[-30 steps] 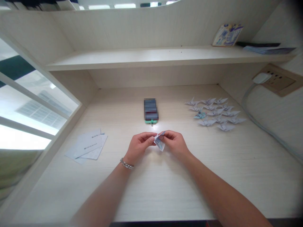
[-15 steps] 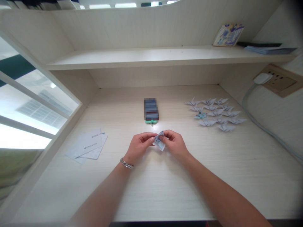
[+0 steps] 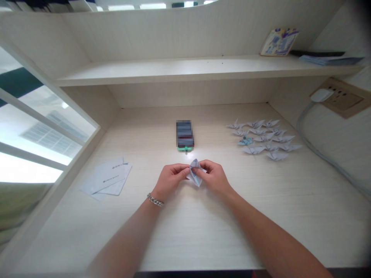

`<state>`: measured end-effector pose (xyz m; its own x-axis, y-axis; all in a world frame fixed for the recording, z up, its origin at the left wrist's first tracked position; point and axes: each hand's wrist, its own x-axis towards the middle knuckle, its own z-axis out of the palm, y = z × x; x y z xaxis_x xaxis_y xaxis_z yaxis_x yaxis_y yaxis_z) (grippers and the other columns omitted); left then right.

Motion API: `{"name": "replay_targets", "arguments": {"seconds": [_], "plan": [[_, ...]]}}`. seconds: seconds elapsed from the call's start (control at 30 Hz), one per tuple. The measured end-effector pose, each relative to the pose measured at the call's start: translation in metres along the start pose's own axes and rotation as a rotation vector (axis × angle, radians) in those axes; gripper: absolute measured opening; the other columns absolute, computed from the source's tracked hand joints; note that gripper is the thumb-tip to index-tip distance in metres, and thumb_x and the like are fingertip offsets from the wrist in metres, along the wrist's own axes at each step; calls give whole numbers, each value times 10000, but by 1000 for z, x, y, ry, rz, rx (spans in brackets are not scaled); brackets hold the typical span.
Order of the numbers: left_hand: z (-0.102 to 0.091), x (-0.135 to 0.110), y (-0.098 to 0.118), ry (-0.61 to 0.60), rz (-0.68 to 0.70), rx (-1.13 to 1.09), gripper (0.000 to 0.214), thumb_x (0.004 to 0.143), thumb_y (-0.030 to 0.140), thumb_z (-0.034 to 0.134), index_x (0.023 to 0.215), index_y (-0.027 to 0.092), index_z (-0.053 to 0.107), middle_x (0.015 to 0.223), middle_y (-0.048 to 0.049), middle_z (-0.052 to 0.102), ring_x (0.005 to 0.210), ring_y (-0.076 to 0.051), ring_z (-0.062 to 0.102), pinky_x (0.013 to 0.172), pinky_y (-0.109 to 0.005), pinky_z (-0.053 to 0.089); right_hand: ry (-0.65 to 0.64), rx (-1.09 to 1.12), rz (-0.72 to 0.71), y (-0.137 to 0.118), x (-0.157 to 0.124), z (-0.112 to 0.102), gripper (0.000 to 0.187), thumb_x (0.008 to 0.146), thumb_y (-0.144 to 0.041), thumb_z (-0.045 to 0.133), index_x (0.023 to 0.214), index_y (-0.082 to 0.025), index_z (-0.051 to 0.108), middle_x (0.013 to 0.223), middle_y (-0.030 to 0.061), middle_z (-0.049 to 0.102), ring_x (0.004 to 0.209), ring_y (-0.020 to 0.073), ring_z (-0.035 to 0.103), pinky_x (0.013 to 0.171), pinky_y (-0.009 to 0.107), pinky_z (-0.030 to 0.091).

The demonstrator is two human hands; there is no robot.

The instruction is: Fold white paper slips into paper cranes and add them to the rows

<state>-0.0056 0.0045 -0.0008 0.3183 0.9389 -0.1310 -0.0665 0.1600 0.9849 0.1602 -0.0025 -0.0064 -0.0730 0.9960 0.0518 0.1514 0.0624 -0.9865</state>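
Observation:
A small piece of folded paper [image 3: 196,180], white with some blue print, is pinched between my two hands above the desk. My left hand [image 3: 173,176], with a chain bracelet at the wrist, grips its left side between thumb and fingers. On the other side my right hand [image 3: 213,176] has its thumb laid over the front face and its fingers behind, mostly hidden. The paper comes to a point at top and bottom. Just beyond the hands lies a phone [image 3: 184,133] with a green edge at its near end.
Several folded paper cranes [image 3: 263,138], one of them bluish, stand at the right of the desk [image 3: 185,231]. Loose paper sheets [image 3: 108,179] lie at the left. A cable [image 3: 319,158] runs from the wall socket [image 3: 344,97]. Above the desk's back crosses a shelf [image 3: 162,70].
The folded paper has turned between my fingers and now shows a narrower, more upright diamond shape. Both hands have stayed almost in place.

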Motion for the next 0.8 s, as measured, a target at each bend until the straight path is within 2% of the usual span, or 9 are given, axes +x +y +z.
{"name": "replay_targets", "arguments": {"seconds": [0.47, 0.7, 0.8], "plan": [[2, 1, -5, -19, -83, -104, 274, 661, 312, 703, 826, 97, 660, 777, -75, 673, 680, -152, 615, 664, -292, 501, 2, -95, -1, 0, -3, 1, 145, 728, -294, 591, 760, -168, 655, 709, 15, 646, 638, 153, 563, 585, 253, 430], [1, 3, -6, 33, -135, -96, 282, 654, 335, 700, 813, 109, 645, 780, -73, 664, 697, -159, 615, 641, -284, 498, -123, 91, 79, 4, 2, -1, 280, 769, -390, 553, 833, -159, 697, 740, 30, 668, 672, 174, 584, 595, 262, 435], [1, 4, -7, 36, -149, -114, 263, 672, 323, 687, 805, 103, 632, 780, -76, 655, 713, -166, 616, 659, -293, 498, -148, 85, 88, 5, 2, -1, 315, 787, -406, 529, 845, -151, 706, 709, 27, 659, 649, 172, 576, 573, 259, 421]]}}
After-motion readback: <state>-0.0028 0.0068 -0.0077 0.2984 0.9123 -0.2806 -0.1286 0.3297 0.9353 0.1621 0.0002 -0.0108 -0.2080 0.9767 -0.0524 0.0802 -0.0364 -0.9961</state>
